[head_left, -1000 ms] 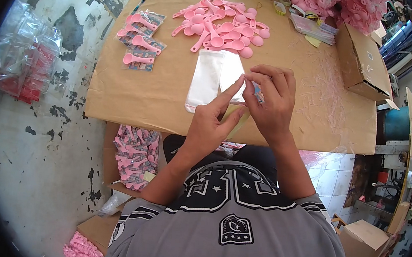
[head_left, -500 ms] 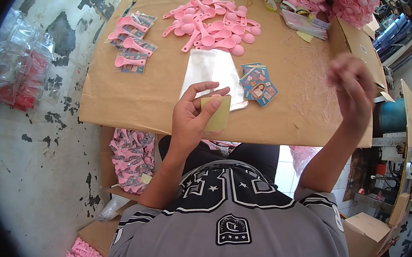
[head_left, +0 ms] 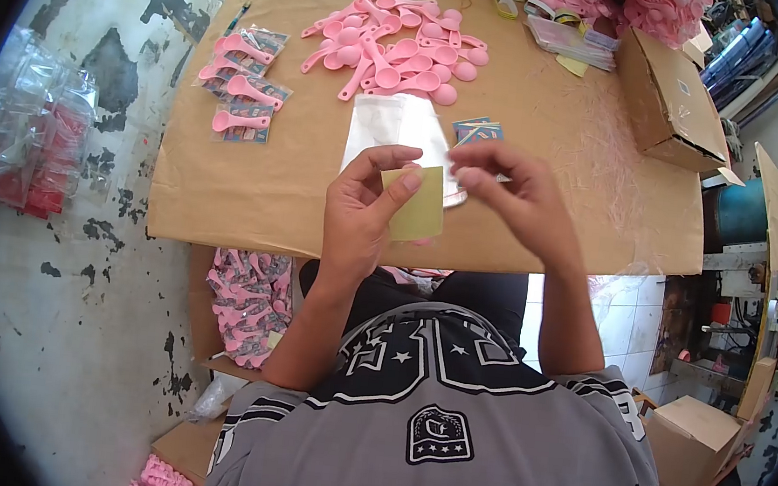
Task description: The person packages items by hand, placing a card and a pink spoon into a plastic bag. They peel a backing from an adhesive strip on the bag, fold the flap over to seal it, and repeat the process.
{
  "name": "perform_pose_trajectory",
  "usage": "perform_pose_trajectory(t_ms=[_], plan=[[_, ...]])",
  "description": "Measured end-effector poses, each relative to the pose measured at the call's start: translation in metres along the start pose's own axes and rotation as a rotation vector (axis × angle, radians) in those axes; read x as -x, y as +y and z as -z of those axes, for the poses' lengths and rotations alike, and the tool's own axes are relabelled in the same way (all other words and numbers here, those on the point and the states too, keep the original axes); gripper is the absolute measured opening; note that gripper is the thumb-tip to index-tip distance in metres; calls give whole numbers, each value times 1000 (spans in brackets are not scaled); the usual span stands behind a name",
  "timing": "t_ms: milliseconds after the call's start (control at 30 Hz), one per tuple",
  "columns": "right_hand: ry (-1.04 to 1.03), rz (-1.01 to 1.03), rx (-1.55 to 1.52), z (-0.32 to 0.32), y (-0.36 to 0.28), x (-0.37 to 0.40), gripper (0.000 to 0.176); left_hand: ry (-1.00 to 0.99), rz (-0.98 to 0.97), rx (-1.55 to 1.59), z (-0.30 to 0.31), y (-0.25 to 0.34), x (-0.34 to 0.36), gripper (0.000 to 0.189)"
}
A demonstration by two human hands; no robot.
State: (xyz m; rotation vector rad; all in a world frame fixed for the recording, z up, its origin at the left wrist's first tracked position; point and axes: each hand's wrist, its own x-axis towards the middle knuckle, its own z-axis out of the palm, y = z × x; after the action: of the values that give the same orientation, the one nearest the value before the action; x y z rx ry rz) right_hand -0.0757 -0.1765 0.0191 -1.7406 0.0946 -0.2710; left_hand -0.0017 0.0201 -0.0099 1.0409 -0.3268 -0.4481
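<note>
My left hand point(head_left: 361, 205) is closed on a small olive-yellow card point(head_left: 423, 207), thumb in front and fingers behind it. A bit of pink shows at the card's lower edge; what lies behind is hidden. Just right of the card, my right hand point(head_left: 520, 199) has its fingers bent and its thumb and forefinger a little apart, with nothing visible between them. Beneath and beyond the hands lies a stack of clear plastic bags point(head_left: 391, 121). Printed blue cards point(head_left: 477, 130) lie behind my right hand, partly covered by it. Beyond the bags is a heap of pink measuring spoons point(head_left: 398, 52).
Packed spoons with cards point(head_left: 252, 89) lie at the table's left. Thin clear plastic strips point(head_left: 592, 178) litter the right side, near a cardboard box point(head_left: 669, 106). A box of packed spoons point(head_left: 250, 309) stands below the table's front edge. More pink spoons point(head_left: 664, 16) are piled at the back right.
My right hand has swung left from the table's right side to beside the card. It now covers part of the printed cards. My left hand keeps hold of the card, turned slightly.
</note>
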Motion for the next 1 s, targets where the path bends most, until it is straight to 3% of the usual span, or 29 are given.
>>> perform_pose_trajectory(t_ms=[300, 433, 733, 833, 1000], plan=[[5, -45, -229, -12, 11, -3, 16, -38, 40, -88, 11, 4, 1, 31], [17, 34, -302, -9, 8, -1, 12, -53, 6, -156, 5, 9, 1, 27], [-33, 347, -64, 10, 6, 5, 18, -177, -117, -89, 14, -5, -3, 13], [-39, 338, -66, 15, 7, 6, 18, -199, -66, 40, 5, 3, -2, 15], [-49, 259, -56, 13, 7, 5, 6, -148, -86, -135, 6, -1, -2, 14]])
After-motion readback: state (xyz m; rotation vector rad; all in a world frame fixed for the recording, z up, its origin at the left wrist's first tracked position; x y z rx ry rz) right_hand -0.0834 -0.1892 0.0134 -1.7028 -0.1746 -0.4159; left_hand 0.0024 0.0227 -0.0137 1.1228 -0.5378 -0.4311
